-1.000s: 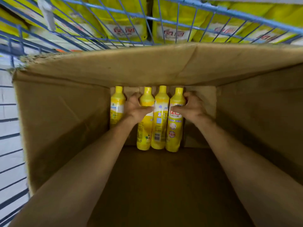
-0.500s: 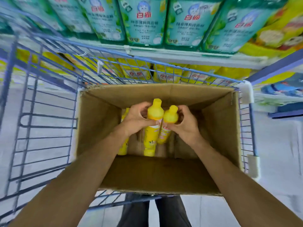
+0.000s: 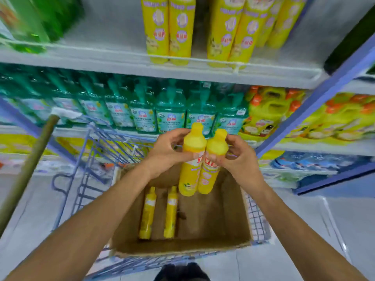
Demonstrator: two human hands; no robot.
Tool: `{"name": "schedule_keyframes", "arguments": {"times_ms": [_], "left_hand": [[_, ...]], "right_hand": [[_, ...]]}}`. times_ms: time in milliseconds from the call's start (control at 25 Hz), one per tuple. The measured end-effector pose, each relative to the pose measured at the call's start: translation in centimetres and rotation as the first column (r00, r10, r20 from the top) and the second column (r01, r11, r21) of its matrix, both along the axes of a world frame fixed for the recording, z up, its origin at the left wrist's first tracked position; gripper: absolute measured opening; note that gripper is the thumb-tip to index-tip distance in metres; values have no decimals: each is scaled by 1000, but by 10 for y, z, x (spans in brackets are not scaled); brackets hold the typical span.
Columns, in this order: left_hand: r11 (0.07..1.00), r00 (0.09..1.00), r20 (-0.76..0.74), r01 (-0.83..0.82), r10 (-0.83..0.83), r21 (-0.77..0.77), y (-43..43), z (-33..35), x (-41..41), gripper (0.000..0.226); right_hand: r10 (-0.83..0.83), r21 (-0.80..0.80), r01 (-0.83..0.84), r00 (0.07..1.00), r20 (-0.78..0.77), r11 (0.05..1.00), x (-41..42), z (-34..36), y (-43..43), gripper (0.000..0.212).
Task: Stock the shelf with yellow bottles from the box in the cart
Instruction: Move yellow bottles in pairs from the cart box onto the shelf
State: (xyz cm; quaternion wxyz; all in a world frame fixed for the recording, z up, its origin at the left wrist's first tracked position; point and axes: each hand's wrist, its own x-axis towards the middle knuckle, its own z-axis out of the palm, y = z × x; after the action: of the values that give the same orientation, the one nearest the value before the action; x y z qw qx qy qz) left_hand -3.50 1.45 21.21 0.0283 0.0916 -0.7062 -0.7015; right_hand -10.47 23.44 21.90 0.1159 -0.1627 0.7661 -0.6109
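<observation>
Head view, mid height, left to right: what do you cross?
Wooden pole → blue cart wall → left hand → left-held yellow bottle → right-held yellow bottle → right hand → blue shelf upright.

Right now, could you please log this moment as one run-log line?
left hand: holds bottle | right hand: holds bottle | box: two bottles left

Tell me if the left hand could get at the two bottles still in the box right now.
Probably not yet: the left hand is gripping a lifted bottle. The two bottles in the box lie uncovered, so the way is otherwise open.
</observation>
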Motion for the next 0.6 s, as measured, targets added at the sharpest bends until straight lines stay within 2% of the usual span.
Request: {"name": "schedule_keyframes", "arguments": {"times_ms": [160, 320, 600], "left_hand": [[999, 992, -118, -32, 34, 15, 10, 78, 1, 63], [999, 973, -223, -51, 51, 9, 25, 143, 0, 55], [995, 931, -351, -101, 99, 13, 60, 216, -33, 55]], "right_hand": [[-35, -115, 26, 996, -78, 993, 12, 86, 7, 61], [-49, -163, 21, 984, -174, 986, 18, 154, 22, 50], [-45, -239, -16, 967, -249, 971, -16, 220, 51, 46]]}}
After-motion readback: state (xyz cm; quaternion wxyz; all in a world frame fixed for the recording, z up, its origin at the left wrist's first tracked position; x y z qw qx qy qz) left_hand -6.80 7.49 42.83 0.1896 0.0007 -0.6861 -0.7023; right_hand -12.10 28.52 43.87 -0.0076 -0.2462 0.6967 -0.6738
